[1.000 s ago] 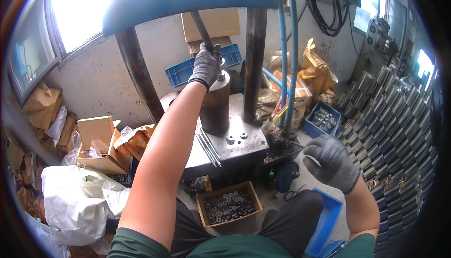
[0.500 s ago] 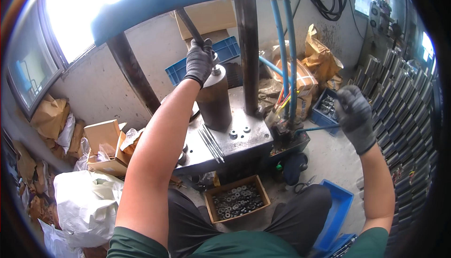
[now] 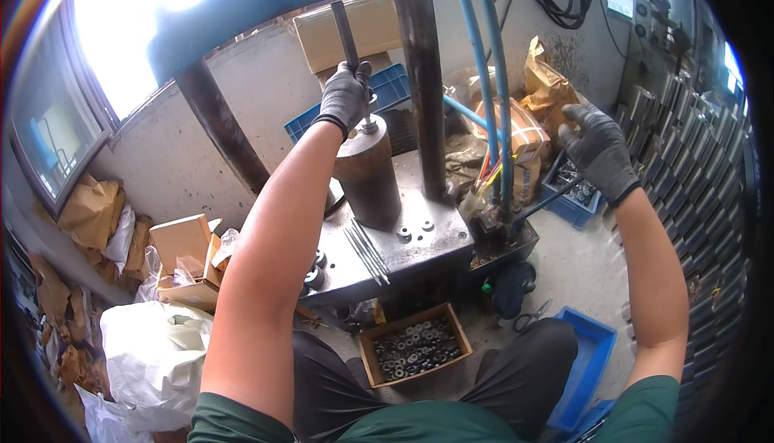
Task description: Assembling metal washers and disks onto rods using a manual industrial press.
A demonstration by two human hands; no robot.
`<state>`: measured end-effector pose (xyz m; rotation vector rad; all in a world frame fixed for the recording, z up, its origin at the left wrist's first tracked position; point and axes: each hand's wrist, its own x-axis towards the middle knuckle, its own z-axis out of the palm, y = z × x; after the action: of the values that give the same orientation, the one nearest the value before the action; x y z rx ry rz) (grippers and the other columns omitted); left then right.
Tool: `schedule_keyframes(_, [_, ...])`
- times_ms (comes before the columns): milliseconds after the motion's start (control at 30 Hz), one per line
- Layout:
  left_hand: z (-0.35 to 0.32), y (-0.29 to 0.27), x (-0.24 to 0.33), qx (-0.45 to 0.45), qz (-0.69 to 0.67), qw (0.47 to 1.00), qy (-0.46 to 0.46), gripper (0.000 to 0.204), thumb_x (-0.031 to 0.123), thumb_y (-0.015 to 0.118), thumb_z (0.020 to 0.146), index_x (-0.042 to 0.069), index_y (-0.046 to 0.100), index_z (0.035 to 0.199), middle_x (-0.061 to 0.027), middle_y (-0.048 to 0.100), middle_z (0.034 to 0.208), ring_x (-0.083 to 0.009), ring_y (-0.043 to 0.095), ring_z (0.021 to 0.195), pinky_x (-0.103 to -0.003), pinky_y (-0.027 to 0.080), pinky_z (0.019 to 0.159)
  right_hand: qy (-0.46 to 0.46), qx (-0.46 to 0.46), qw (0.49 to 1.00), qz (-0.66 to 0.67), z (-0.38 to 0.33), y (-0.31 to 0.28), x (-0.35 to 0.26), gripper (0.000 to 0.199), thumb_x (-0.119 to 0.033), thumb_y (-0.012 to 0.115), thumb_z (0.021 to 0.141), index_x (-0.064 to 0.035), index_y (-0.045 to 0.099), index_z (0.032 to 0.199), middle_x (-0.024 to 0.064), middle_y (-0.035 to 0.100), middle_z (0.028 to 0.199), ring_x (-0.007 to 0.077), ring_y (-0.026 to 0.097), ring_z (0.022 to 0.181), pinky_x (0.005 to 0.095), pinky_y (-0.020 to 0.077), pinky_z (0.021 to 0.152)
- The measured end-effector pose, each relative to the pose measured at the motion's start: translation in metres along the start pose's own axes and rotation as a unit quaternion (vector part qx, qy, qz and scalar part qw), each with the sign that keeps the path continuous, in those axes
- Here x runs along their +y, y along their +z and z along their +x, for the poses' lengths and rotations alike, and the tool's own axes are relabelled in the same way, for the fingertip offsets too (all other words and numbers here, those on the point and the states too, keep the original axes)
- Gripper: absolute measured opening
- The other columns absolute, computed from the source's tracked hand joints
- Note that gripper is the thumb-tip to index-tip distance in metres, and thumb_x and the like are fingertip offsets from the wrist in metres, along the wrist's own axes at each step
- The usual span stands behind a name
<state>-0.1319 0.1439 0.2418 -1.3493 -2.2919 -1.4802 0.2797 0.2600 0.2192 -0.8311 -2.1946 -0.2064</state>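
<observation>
My left hand [image 3: 344,98], in a dark grey glove, is closed around a dark metal bar [image 3: 345,33] that stands nearly upright. Beneath that hand, a thick steel cylinder [image 3: 368,173] rests on the press table [image 3: 435,241], with a small bright fitting [image 3: 370,124] on its top. My gloved right hand [image 3: 598,149] is raised at the right, its fingers apart and nothing visible in them. Just below and left of it, a dark lever [image 3: 550,196] slants up from the base beside the press. Several thin metal rods [image 3: 367,251] and small rings [image 3: 405,233] lie on the table.
Steel posts [image 3: 421,92] and blue hoses [image 3: 493,80] rise around the table. Below it sits a box of washers [image 3: 415,350]; blue bins [image 3: 584,362] stand on the right. Stacked metal tubes [image 3: 693,177] line the right wall. A white sack [image 3: 153,354] lies at left.
The bar in my left hand has swung from leaning left to nearly upright. My right hand has moved up and left with its fingers spread, and the lever's free end has risen.
</observation>
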Motion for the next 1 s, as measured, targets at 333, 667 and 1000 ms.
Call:
schedule_keyframes(333, [-0.007, 0.001, 0.0, 0.006, -0.019, 1.0, -0.017, 0.04, 0.043, 0.052, 0.109, 0.006, 0.06, 0.122, -0.008, 0.069, 0.08, -0.0192, 0.069, 0.073, -0.037, 0.057, 0.066, -0.034, -0.186, 0.982, 0.017, -0.116, -0.056, 0.0, 0.013, -0.008, 0.065, 0.085, -0.0034, 0.071, 0.096, 0.0176, 0.069, 0.091, 0.0388, 0.07, 0.086, 0.0457, 0.0569, 0.077])
schedule_keyframes(667, [-0.019, -0.003, 0.017, 0.003, 0.01, 0.999, -0.034, 0.041, 0.042, 0.051, 0.109, 0.004, 0.059, 0.121, -0.0122, 0.07, 0.081, -0.0255, 0.072, 0.077, -0.042, 0.057, 0.071, -0.133, -0.376, 0.917, 0.018, -0.136, -0.07, -0.014, 0.026, -0.015, 0.064, 0.082, -0.0068, 0.077, 0.102, 0.0164, 0.074, 0.087, 0.0362, 0.072, 0.079, 0.0456, 0.0584, 0.077])
schedule_keyframes(1000, [-0.013, -0.007, 0.01, 0.016, 0.045, 0.998, -0.039, 0.04, 0.04, 0.052, 0.109, 0.003, 0.058, 0.125, -0.0118, 0.071, 0.083, -0.0249, 0.072, 0.078, -0.041, 0.058, 0.073, -0.089, -0.463, 0.881, 0.032, -0.214, -0.063, 0.009, 0.025, -0.033, 0.066, 0.084, -0.0087, 0.071, 0.078, 0.0168, 0.07, 0.078, 0.0383, 0.07, 0.077, 0.0491, 0.057, 0.073])
